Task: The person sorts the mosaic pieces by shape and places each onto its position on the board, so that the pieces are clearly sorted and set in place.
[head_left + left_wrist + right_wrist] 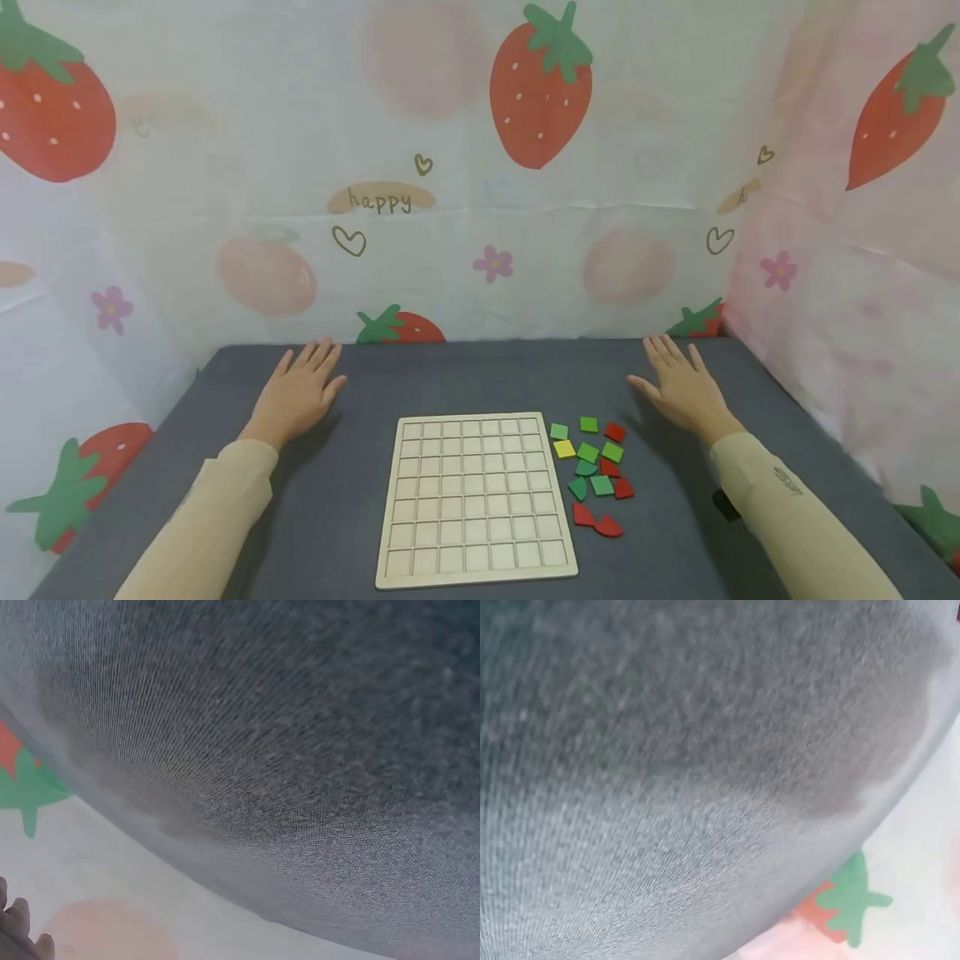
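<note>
Roughly between hands (295,398) (684,395): grid board (474,504), coloured tiles (602,485) beside it.

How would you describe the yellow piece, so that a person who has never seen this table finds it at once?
On the dark table, find the pale gridded board in the head view. Small pieces lie along its right side; the yellow piece is close to its edge, below a light green square. It alone is yellow among green and red neighbours.
</note>
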Motion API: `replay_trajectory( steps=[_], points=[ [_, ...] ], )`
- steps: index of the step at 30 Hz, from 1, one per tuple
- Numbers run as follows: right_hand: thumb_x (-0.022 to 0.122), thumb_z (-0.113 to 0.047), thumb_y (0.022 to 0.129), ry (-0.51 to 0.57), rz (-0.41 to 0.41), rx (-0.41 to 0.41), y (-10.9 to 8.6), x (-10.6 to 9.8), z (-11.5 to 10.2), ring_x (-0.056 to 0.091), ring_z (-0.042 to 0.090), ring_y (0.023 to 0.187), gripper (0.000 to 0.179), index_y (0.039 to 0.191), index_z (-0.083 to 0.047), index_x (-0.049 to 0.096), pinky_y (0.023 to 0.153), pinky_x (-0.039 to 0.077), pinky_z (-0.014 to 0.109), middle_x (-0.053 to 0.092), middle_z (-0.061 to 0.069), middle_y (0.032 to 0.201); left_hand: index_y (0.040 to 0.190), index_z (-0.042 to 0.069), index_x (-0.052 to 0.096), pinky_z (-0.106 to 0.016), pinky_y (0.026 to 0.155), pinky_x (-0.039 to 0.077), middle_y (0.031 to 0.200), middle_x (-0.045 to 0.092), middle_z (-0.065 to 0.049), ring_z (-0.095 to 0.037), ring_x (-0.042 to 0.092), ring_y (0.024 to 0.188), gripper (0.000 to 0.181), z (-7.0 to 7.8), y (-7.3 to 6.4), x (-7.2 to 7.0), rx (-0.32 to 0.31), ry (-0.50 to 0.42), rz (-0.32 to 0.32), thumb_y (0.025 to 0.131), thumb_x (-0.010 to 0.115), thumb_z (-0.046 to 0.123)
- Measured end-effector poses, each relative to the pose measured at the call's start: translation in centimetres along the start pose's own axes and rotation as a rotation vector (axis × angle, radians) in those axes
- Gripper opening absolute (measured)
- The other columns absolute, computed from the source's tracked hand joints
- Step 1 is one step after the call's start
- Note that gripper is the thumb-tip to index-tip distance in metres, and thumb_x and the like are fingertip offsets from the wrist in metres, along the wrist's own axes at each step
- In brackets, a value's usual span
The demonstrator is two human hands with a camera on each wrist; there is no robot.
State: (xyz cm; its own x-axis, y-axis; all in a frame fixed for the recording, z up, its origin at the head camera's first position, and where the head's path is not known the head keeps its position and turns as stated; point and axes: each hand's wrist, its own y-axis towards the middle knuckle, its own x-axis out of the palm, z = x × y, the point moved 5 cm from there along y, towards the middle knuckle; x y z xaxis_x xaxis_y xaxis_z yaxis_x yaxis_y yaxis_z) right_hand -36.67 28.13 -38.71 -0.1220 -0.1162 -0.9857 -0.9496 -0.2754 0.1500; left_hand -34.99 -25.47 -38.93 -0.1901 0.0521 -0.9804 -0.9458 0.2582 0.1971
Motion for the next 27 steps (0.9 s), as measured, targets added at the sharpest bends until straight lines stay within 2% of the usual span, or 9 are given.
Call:
replay_trajectory(
  steps=[15, 27],
  points=[
    [0.050, -0.045, 0.101, 0.056, 0.001, -0.069, -0.9, 0.4, -2.9, 0.015, 0.041, 0.152, 0.077, 0.156, 0.002, 0.022, 0.122, 0.007, 0.062, 0.018, 0.024, 0.163, 0.154, 0.003, 0.032, -0.059, 0.122, 0.015, 0.161, 0.028, -0.019, -0.042, 0.026, 0.149, 0.061, 1.5, -1.0, 0.4, 0.053, -0.012, 0.038, 0.105, 0.044, 0.036],
    [0.056, -0.040, 0.100, 0.096, 0.007, -0.115, -1.9, 1.0, -4.3, 0.021, 0.043, 0.150, 0.074, 0.154, 0.002, 0.028, 0.121, 0.014, 0.062, 0.023, 0.025, 0.162, 0.153, 0.004, 0.034, -0.058, 0.122, 0.019, 0.160, 0.031, -0.019, -0.040, 0.029, 0.148, 0.063, 2.4, -2.4, 0.3, 0.106, -0.025, 0.068, 0.102, 0.050, 0.037]
  ],
)
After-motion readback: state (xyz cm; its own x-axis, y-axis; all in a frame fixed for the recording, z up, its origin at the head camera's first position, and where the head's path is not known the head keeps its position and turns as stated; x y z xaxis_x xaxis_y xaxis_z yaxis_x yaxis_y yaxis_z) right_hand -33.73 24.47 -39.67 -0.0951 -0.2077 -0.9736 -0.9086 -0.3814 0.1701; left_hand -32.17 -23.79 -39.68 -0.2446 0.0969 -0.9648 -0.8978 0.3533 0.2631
